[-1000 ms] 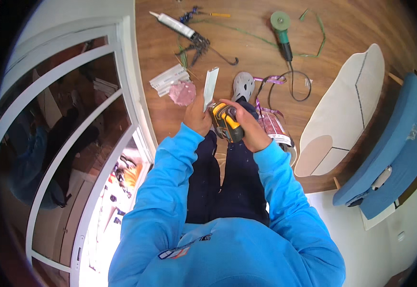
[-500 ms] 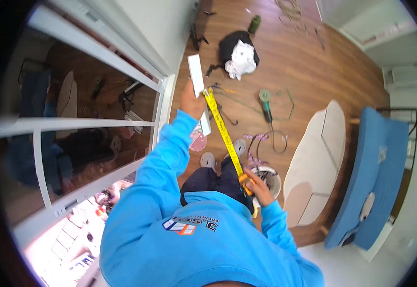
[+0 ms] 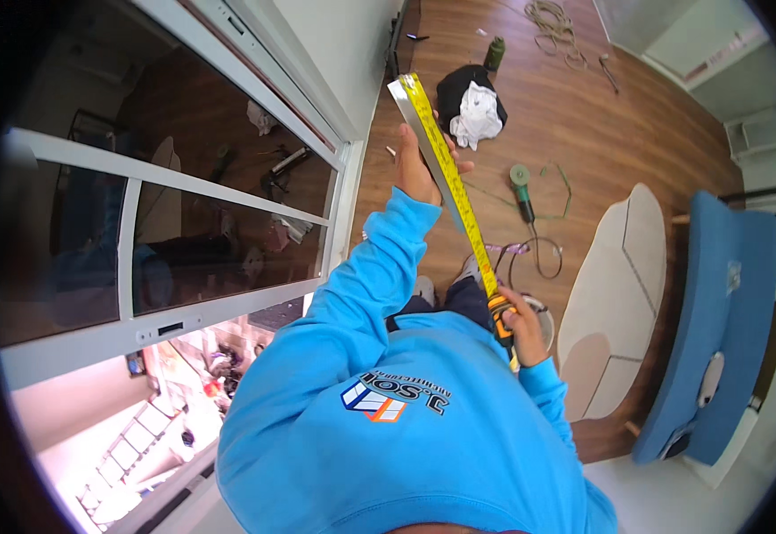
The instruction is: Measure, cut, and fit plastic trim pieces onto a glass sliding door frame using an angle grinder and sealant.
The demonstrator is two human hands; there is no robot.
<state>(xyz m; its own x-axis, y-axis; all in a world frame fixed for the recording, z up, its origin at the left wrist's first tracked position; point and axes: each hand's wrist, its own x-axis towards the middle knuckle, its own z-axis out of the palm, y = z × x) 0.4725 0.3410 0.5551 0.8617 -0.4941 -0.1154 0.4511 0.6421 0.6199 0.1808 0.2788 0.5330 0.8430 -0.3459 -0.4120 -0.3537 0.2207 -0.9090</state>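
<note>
My left hand (image 3: 417, 173) is wrapped around a flat pale strip (image 3: 422, 120), thumb on one side and fingertips on the other. The strip tilts up and away from me. Along it runs the extended yellow blade (image 3: 464, 209) of a tape measure, its end level with the strip's far end. Nearer my body, my right hand (image 3: 525, 327) grips the tape measure's orange and black case (image 3: 500, 310). The strip's lower part is partly hidden behind the blade.
A sliding window (image 3: 227, 311) stands close on my left. On the wooden floor lie a green angle grinder (image 3: 520, 185) with its cord, a black bag (image 3: 453, 92) with white cloth, and a pale rug (image 3: 615, 303). A bucket (image 3: 544, 313) is by my right hand; a blue sofa (image 3: 713, 320) is farther right.
My left hand has turned the strip and brought it against the tape blade; before, the blade's end only met the strip near that hand. My view has shifted slightly.
</note>
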